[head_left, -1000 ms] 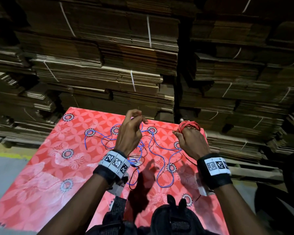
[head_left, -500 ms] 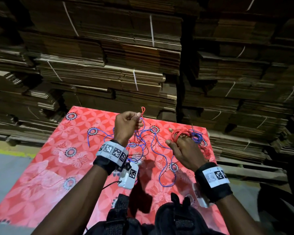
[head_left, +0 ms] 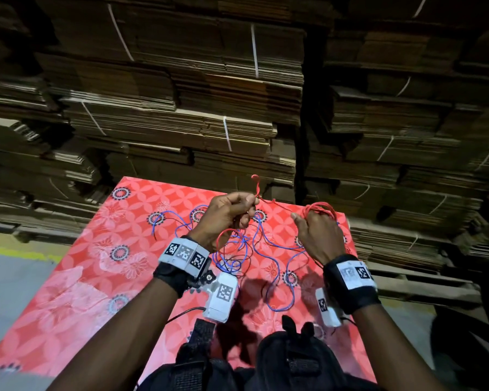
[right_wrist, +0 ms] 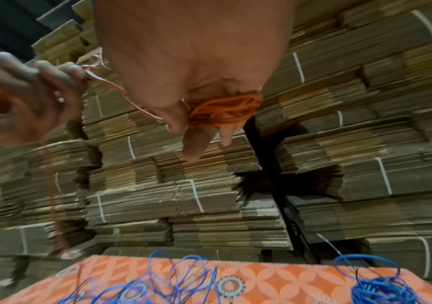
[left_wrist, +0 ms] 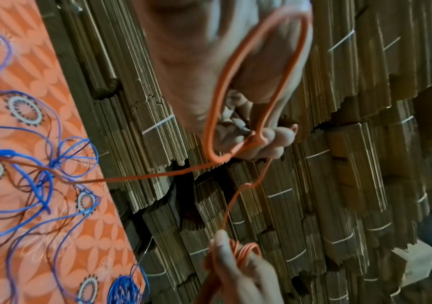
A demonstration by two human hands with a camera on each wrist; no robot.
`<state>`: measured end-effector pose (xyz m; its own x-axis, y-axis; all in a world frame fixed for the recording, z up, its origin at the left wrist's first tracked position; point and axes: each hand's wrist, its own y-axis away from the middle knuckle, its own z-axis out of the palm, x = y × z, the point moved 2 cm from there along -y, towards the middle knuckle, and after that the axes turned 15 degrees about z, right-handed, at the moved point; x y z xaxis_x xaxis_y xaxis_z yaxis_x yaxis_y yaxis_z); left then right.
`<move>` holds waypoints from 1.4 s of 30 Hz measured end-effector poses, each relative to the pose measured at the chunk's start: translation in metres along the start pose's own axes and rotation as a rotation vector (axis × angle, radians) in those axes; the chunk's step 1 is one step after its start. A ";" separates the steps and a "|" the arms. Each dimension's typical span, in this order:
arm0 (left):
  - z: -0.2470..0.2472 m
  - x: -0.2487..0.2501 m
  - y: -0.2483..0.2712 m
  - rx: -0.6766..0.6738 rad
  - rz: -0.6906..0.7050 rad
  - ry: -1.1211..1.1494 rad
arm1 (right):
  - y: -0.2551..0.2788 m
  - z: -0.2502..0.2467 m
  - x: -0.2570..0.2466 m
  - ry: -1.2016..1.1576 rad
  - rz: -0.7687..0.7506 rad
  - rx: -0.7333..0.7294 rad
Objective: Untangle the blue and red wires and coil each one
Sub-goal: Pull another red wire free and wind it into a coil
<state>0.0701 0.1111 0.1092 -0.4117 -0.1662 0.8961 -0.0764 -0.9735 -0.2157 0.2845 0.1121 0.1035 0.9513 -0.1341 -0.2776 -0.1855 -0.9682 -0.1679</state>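
Observation:
My left hand point(head_left: 229, 213) is raised above the table and grips the red wire point(head_left: 277, 204). The wire's kinked free end point(head_left: 255, 184) sticks up past the fist, and a red loop point(left_wrist: 238, 67) hangs under the palm. A short red strand runs to my right hand point(head_left: 314, 234), which holds the wound red coil point(head_left: 321, 211) around its fingers, as the right wrist view shows for the red coil point(right_wrist: 222, 112). The blue wire point(head_left: 259, 244) lies in loose tangled loops on the table below. A small wound blue bundle point(right_wrist: 377, 288) rests at the table's far right corner.
The table carries a red floral cloth point(head_left: 96, 272). Tall stacks of strapped flat cardboard point(head_left: 181, 108) stand right behind its far edge. Wooden pallets point(head_left: 412, 280) lie to the right, grey floor point(head_left: 9, 280) to the left. A black bag point(head_left: 288, 359) sits at my chest.
My left hand has drawn the red wire up and to the right, so its free end now pokes above the fist. My right hand, still holding the red coil, dipped and rose again.

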 end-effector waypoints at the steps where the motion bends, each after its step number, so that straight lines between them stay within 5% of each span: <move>1: 0.001 0.000 0.001 -0.006 0.001 0.009 | -0.001 -0.003 0.000 -0.009 0.000 0.019; 6: 0.003 0.004 -0.003 0.047 0.003 0.035 | 0.011 0.002 -0.004 -0.082 -0.168 0.092; 11: 0.010 0.002 -0.004 0.023 -0.014 0.052 | 0.032 0.018 -0.016 -0.122 -0.272 0.010; 18: 0.020 0.000 0.007 -0.200 -0.090 0.129 | 0.014 0.021 -0.019 -0.076 -0.159 -0.096; 25: 0.017 -0.018 0.025 -0.487 -0.231 0.087 | -0.018 -0.012 -0.018 -0.088 -0.046 0.002; 28: 0.005 -0.033 0.029 -0.580 -0.293 -0.117 | -0.025 -0.028 -0.022 -0.069 -0.065 0.072; 36: -0.037 -0.058 0.002 0.054 -0.180 -0.675 | -0.016 -0.037 -0.025 0.049 -0.147 0.154; 42: -0.025 -0.044 -0.016 0.236 -0.037 -0.577 | -0.008 -0.021 -0.026 -0.003 -0.197 0.136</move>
<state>0.0668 0.1384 0.0635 0.1490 -0.1262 0.9808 0.1483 -0.9778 -0.1484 0.2667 0.1187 0.1322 0.9717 0.0551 -0.2297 -0.0283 -0.9382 -0.3448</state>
